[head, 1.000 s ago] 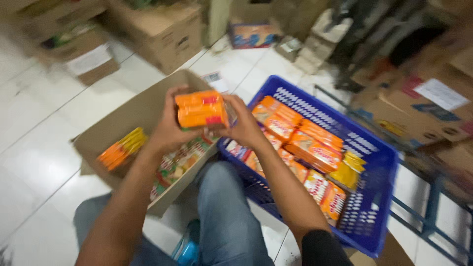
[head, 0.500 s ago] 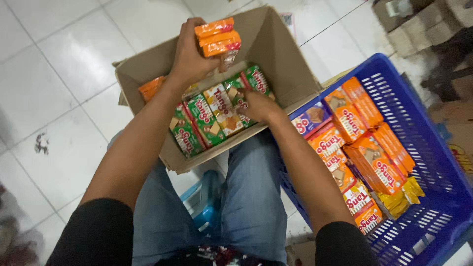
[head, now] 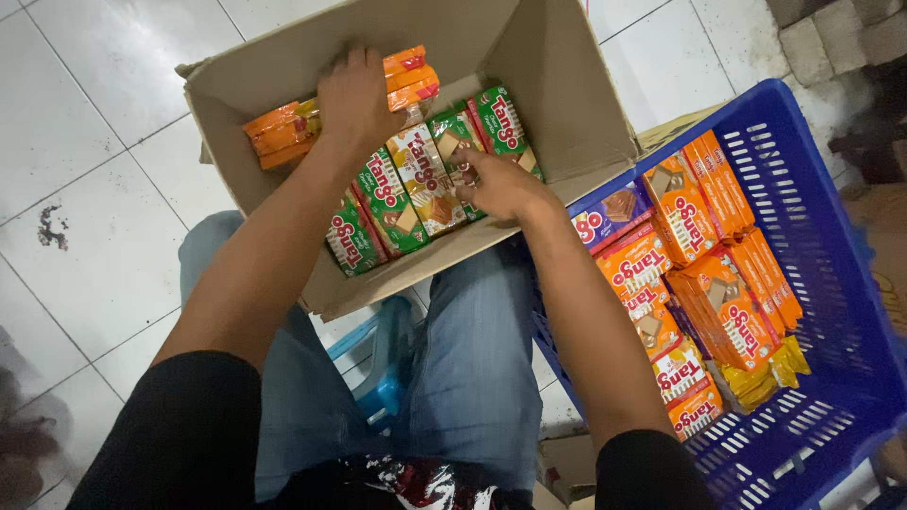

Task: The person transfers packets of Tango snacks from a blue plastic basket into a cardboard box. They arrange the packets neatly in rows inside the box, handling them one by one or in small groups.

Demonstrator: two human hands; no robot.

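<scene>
The left hand [head: 354, 94] is gripping orange packs [head: 411, 77] in the cardboard box [head: 567, 104]. The right hand [head: 496, 184], fingers bent, is pressing green packs [head: 406, 189]; the orange ones may be slipping down crooked

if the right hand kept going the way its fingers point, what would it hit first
Probably the green snack packs in the cardboard box: the right hand points its fingertips at them, seemingly touching already, though depth is unclear.

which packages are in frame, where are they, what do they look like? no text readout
Orange packs: flat orange wrappers with red ends, under the left hand at the cardboard box's back.
Orange stack: slim packs at the box's left wall.
Green packs: rectangular, green with red and white, in a row in the box; right hand touches them.
Basket packs: mostly orange, one purple, yellow ones lower, in the blue basket.
</scene>
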